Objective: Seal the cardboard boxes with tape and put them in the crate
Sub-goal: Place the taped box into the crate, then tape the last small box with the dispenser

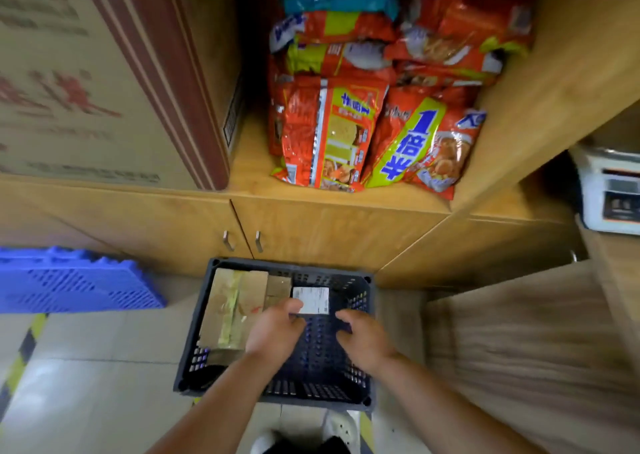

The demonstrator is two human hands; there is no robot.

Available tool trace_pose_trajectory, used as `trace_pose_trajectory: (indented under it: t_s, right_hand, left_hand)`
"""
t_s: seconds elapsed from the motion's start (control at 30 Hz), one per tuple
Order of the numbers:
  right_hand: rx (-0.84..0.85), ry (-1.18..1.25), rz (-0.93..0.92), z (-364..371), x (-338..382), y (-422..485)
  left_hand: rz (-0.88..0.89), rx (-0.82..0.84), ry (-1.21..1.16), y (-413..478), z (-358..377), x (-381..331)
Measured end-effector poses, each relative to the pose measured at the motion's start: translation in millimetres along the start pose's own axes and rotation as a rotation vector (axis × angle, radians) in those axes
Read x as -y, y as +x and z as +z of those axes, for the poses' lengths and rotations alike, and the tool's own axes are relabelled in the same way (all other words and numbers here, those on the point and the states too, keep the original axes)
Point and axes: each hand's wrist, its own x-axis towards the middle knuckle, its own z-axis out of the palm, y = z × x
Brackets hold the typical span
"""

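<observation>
Thumb of the left hand (277, 329) lies on the near left corner of a white-labelled box (313, 299); whether the curled fingers beneath grip it cannot be told. The right hand (363, 339) hovers just right, fingers loosely curled, holding nothing. That box is inside the dark crate (362, 381), toward its far side, right of a large taped box (232, 308) and a smaller box (278, 285). Noodle packets (346, 135) fill the far shelf.

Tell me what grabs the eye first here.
The bright red noodle packs piled on the wooden shelf at top centre. Below them on the floor stands a dark crate with taped boxes along its left side, and the left hand and right hand reach over it. A blue pallet lies at the left edge.
</observation>
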Motion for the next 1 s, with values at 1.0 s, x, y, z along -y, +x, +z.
trace_pose_trajectory:
  t_s: [1.0]
  right_hand:
    - [-0.494, 0.463, -0.017, -189, -159, -412]
  left_hand:
    - [0.513, 0.226, 0.108, -335, 155, -252]
